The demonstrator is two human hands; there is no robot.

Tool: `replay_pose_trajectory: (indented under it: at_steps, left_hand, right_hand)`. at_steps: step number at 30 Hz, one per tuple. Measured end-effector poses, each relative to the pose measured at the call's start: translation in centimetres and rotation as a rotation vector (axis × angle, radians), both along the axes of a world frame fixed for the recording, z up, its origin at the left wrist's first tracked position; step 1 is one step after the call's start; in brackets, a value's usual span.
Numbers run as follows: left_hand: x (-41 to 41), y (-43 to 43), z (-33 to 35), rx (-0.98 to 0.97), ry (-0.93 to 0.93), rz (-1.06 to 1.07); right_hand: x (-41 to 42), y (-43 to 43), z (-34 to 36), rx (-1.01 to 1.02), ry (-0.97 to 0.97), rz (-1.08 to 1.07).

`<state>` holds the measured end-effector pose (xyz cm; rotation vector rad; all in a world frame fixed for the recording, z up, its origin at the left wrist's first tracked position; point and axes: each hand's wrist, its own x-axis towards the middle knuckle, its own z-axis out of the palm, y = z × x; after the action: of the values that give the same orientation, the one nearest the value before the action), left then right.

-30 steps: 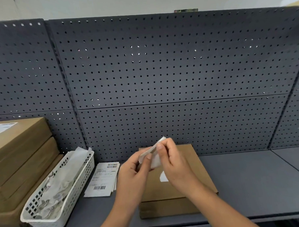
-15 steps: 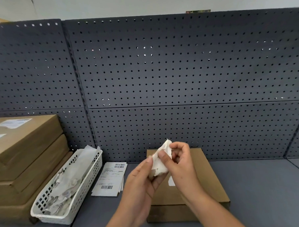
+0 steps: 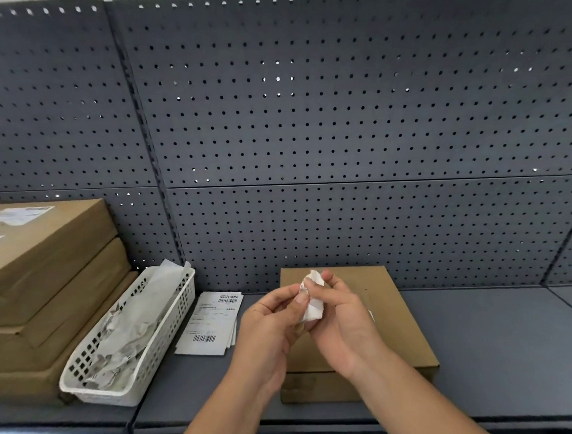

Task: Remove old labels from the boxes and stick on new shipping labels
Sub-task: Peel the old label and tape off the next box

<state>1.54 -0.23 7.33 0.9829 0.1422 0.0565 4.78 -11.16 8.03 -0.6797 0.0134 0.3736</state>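
Grey pegboard backs the dark bench we work at. Our left hand and right hand are together above the box, fingers of both pinching the old label between them. It is off the box and held in the air over its near left part: white, creased, folded on itself into a small wad.

We judge the step to be balling up the peeled label. Next it should go into the basket, well left of the box, which already holds crumpled white scraps. Its adhesive may cling to our fingers. After that, a sheet from the new labels, lying flat just left of the box, barcodes up.

A white sliver shows on the box top beside our right hand; we cannot tell whether it is residue. Far left of the box sits a stack of cartons, the top one labelled.
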Motion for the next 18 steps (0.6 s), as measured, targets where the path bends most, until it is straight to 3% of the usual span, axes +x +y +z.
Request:
replay_pose_trajectory:
  at_steps: [6,12,18]
  left_hand:
    - [0.1,0.0,-0.2,0.129,-0.010,0.027]
    - [0.3,1.1,-0.5,0.203,-0.016,0.111]
    - [0.0,1.9,0.0,0.284,-0.016,-0.046]
  right_hand:
    - [0.3,-0.3,-0.2,0.091,0.022,0.079]
    - [0.8,-0.8,-1.0,-0.111,-0.065,-0.035]
    - [0.8,-1.1,-1.2,-0.314,-0.179,-0.009]
